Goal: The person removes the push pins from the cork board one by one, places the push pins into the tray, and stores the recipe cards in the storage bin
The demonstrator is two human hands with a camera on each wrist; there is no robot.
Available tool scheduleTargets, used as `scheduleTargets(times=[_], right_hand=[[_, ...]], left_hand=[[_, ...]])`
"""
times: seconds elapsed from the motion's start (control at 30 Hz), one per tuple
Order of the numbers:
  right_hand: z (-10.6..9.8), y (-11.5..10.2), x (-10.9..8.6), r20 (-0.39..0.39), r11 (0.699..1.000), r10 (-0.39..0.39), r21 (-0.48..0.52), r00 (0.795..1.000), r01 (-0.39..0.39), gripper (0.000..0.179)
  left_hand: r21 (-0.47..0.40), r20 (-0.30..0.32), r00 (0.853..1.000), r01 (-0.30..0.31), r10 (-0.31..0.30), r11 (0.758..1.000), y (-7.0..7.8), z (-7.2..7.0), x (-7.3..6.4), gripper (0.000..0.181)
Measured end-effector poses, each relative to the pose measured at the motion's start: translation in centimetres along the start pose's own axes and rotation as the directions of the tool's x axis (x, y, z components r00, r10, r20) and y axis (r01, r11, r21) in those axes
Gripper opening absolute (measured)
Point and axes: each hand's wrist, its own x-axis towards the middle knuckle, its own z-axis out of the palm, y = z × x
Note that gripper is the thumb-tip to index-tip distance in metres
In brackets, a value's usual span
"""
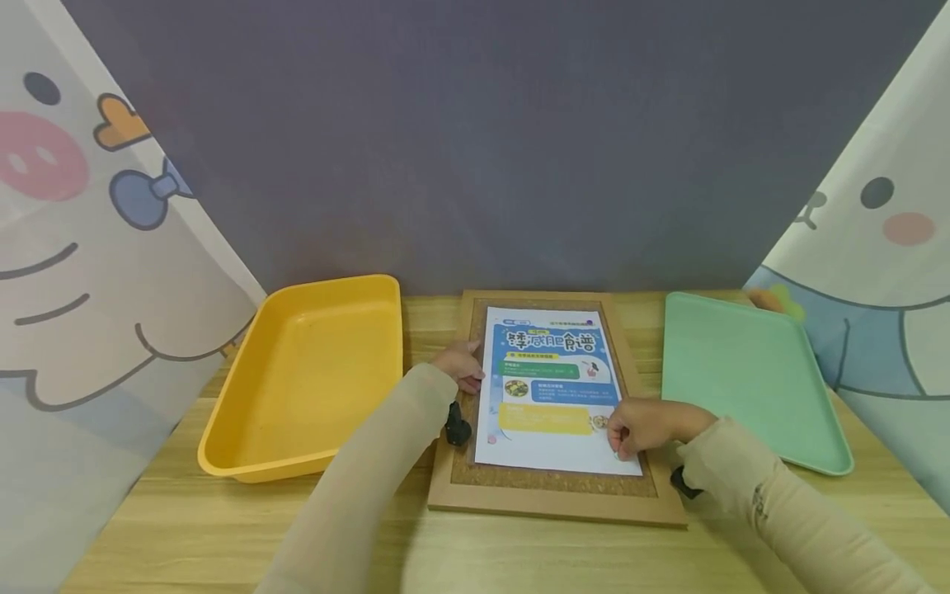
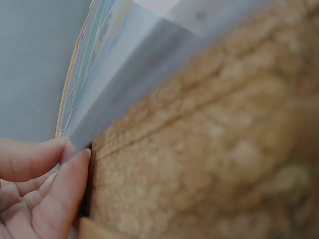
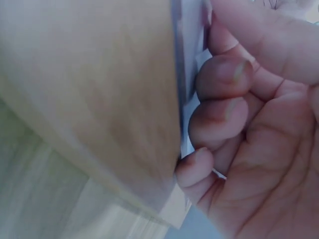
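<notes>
A printed paper sheet (image 1: 549,450), blue with white, green and yellow blocks, lies over a wood-framed cork board (image 1: 549,513). My left hand (image 1: 460,365) pinches the sheet's left edge between thumb and index finger; in the left wrist view the sheet (image 2: 107,94) bows up off the cork (image 2: 199,149). At the sheet's lower right, my right hand (image 1: 641,425) is over the paper with curled fingers, a small pale thing (image 1: 616,454) at the fingertips; I cannot tell what it is. A purple pin (image 1: 589,322) sits at the sheet's top right corner.
To the left of the board stands a deep yellow tray (image 1: 393,330). A shallow mint-green tray (image 1: 742,371) is on the right. Everything rests on a wood-grain table (image 1: 519,561), with a dark grey panel (image 1: 475,148) behind and cartoon-printed sheets at both sides.
</notes>
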Motion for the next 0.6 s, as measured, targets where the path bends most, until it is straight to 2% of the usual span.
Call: scheduleTargets(times=[0.2,0.6], right_hand=[[0.33,-0.13,-0.24,-0.011,1.0,0.02,-0.024,1.0,-0.02,0.02],[0.14,0.36,-0.67,-0.017,0.999,-0.037,-0.019,0.999,0.036,0.015]], left_hand=[[0.0,0.003,1.0,0.009,-0.009,1.0,-0.27,0.15,0.43,0.078],[0.0,0.003,1.0,-0.004,0.004,1.0,-0.4,0.0,0.86,0.078]])
